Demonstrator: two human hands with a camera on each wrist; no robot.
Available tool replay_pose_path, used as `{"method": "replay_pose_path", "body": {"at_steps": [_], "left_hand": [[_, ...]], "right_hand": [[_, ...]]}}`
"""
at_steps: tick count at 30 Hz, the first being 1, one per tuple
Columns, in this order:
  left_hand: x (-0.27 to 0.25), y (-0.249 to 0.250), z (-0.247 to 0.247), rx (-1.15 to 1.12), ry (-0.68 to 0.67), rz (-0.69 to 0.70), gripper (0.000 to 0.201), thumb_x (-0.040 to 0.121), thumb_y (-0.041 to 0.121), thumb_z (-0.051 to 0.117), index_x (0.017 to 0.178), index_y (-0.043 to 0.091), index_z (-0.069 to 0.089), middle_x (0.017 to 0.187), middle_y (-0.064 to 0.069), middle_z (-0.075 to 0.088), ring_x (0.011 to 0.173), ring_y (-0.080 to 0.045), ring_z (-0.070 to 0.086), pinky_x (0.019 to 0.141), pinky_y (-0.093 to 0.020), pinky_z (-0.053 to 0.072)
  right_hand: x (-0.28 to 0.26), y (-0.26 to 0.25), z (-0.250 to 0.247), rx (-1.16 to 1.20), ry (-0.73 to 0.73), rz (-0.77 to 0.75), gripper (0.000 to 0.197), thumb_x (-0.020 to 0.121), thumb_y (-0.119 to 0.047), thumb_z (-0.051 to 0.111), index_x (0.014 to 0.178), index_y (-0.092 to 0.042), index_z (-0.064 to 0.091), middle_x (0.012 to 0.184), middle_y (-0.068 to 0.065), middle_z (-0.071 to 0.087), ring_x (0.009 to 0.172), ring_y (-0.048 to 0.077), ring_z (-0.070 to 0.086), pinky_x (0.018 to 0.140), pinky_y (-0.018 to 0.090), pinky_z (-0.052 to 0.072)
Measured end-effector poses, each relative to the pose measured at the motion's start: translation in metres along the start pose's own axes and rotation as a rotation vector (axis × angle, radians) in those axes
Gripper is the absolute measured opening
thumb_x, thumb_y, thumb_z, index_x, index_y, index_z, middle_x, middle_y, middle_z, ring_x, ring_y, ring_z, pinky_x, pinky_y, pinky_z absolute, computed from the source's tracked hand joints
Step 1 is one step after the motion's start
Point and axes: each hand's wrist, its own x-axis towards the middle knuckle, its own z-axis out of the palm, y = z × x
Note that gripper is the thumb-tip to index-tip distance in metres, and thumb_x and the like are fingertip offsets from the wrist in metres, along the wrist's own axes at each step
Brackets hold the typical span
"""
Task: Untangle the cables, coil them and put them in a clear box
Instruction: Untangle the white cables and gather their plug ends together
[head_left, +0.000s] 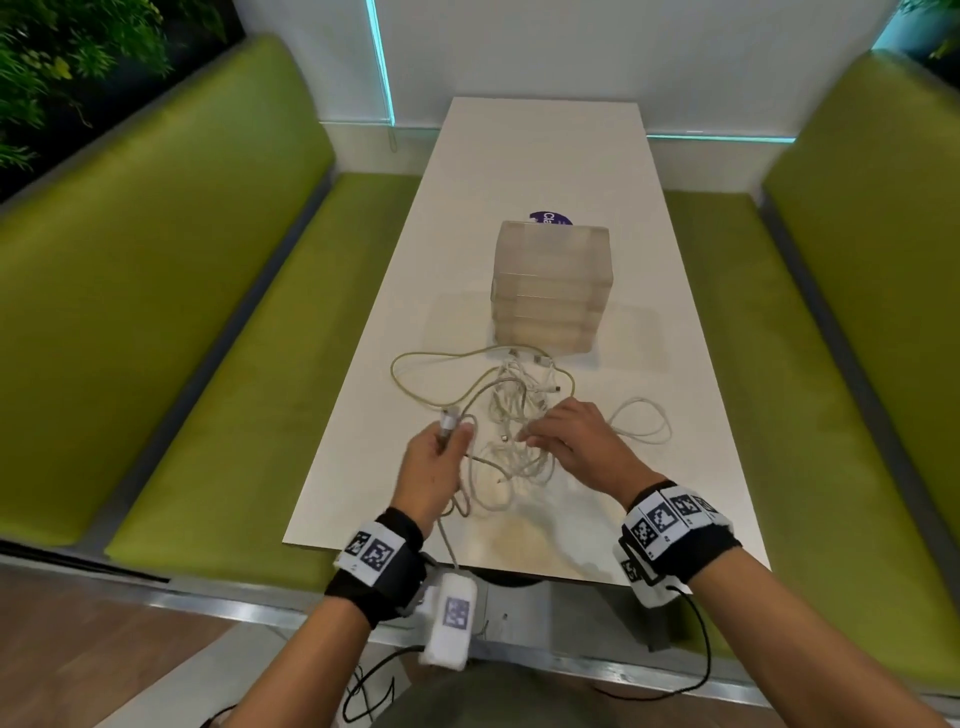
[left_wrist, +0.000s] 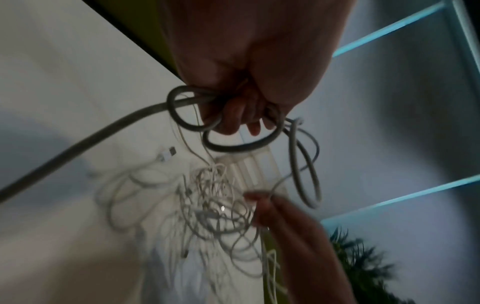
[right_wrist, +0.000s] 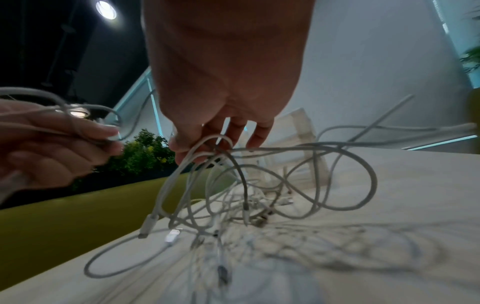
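Observation:
A tangle of white cables (head_left: 511, 421) lies on the white table (head_left: 649, 312), just in front of a stack of clear boxes (head_left: 552, 286). My left hand (head_left: 451, 439) grips one thicker cable (left_wrist: 233, 147) in its curled fingers, with a connector (head_left: 449, 417) sticking up above the thumb. The cable's loops hang from that fist. My right hand (head_left: 537, 437) reaches into the tangle (right_wrist: 259, 185) and pinches a few strands between thumb and fingers (right_wrist: 233, 131), lifting them off the table. The boxes (right_wrist: 303, 131) stand beyond.
Green upholstered benches (head_left: 218, 374) (head_left: 841, 364) run along both long sides of the table. A purple round sticker (head_left: 550, 218) shows behind the boxes. One cable loop (head_left: 641, 421) lies off to the right. The table's near edge (head_left: 509, 569) is just under my wrists.

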Motion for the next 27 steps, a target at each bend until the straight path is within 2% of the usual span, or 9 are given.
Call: {"method": "replay_pose_path", "body": {"at_steps": [3, 6, 9, 12, 14, 17, 22, 25, 27], "left_hand": [[-0.005, -0.004, 0.022, 0.029, -0.142, 0.035, 0.018, 0.093, 0.024, 0.058, 0.077, 0.018, 0.056, 0.048, 0.016, 0.050, 0.048, -0.003, 0.044, 0.050, -0.022, 0.036], [-0.005, -0.010, 0.030, 0.029, -0.110, 0.057, 0.014, 0.090, 0.025, 0.063, 0.077, 0.024, 0.058, 0.055, 0.019, 0.054, 0.053, -0.003, 0.047, 0.059, -0.028, 0.040], [-0.003, -0.010, 0.030, 0.013, -0.086, 0.098, 0.008, 0.090, 0.025, 0.063, 0.082, 0.024, 0.062, 0.066, 0.012, 0.060, 0.062, -0.007, 0.053, 0.064, -0.032, 0.043], [-0.006, -0.001, 0.028, 0.034, -0.074, 0.140, 0.016, 0.092, 0.025, 0.060, 0.076, 0.022, 0.060, 0.058, 0.016, 0.056, 0.056, -0.005, 0.049, 0.061, -0.028, 0.039], [-0.007, 0.007, 0.021, -0.016, -0.002, 0.125, 0.018, 0.092, 0.027, 0.060, 0.076, 0.019, 0.058, 0.056, 0.013, 0.048, 0.056, -0.013, 0.042, 0.057, -0.031, 0.036], [-0.003, 0.019, 0.007, -0.115, 0.083, 0.108, 0.019, 0.094, 0.023, 0.058, 0.078, 0.012, 0.056, 0.067, -0.009, 0.040, 0.059, -0.020, 0.035, 0.053, -0.030, 0.035], [-0.007, 0.019, -0.008, -0.139, 0.101, 0.112, 0.018, 0.095, 0.023, 0.057, 0.078, 0.016, 0.058, 0.063, -0.004, 0.040, 0.056, -0.020, 0.036, 0.047, -0.023, 0.036], [-0.004, 0.010, -0.018, -0.062, 0.025, 0.066, 0.027, 0.096, 0.024, 0.054, 0.086, -0.001, 0.054, 0.066, -0.009, 0.037, 0.056, -0.020, 0.035, 0.045, -0.022, 0.035], [-0.001, 0.003, -0.025, 0.036, -0.094, 0.038, 0.032, 0.095, 0.025, 0.055, 0.091, -0.007, 0.054, 0.069, -0.008, 0.041, 0.055, -0.019, 0.035, 0.047, -0.025, 0.035]], "right_hand": [[0.002, -0.018, 0.002, -0.020, -0.073, -0.057, 0.032, 0.090, -0.032, 0.040, 0.091, -0.019, 0.070, 0.079, -0.013, 0.058, 0.087, 0.015, 0.045, 0.081, 0.034, 0.032], [0.002, -0.021, 0.002, -0.017, -0.093, -0.059, 0.031, 0.088, -0.027, 0.040, 0.087, -0.018, 0.069, 0.073, -0.021, 0.044, 0.085, 0.011, 0.038, 0.083, 0.034, 0.033], [-0.001, -0.021, 0.002, -0.022, -0.085, -0.092, 0.021, 0.089, -0.023, 0.051, 0.091, -0.020, 0.072, 0.075, -0.012, 0.058, 0.088, 0.017, 0.044, 0.082, 0.032, 0.032], [0.003, -0.023, 0.001, -0.075, -0.080, -0.103, 0.021, 0.089, -0.028, 0.052, 0.091, -0.020, 0.071, 0.080, -0.006, 0.064, 0.089, 0.021, 0.049, 0.081, 0.033, 0.034], [0.007, -0.018, 0.000, -0.140, -0.084, -0.068, 0.021, 0.092, -0.033, 0.054, 0.095, -0.022, 0.071, 0.088, -0.008, 0.066, 0.092, 0.018, 0.047, 0.081, 0.033, 0.031], [0.006, 0.003, -0.004, -0.143, -0.079, 0.093, 0.021, 0.094, -0.034, 0.053, 0.099, -0.025, 0.071, 0.096, -0.010, 0.069, 0.093, 0.016, 0.044, 0.081, 0.032, 0.031], [0.013, 0.004, -0.013, -0.029, -0.029, 0.152, 0.018, 0.092, -0.031, 0.057, 0.099, -0.023, 0.071, 0.092, -0.006, 0.071, 0.085, 0.012, 0.042, 0.081, 0.034, 0.036], [0.011, -0.008, -0.020, 0.235, -0.032, 0.205, 0.010, 0.087, -0.024, 0.064, 0.096, -0.027, 0.067, 0.085, -0.008, 0.070, 0.085, 0.010, 0.057, 0.078, 0.035, 0.045], [0.005, -0.016, -0.023, 0.342, -0.027, 0.154, 0.007, 0.084, -0.018, 0.068, 0.088, -0.024, 0.070, 0.094, -0.007, 0.068, 0.087, 0.005, 0.059, 0.077, 0.031, 0.046]]}}
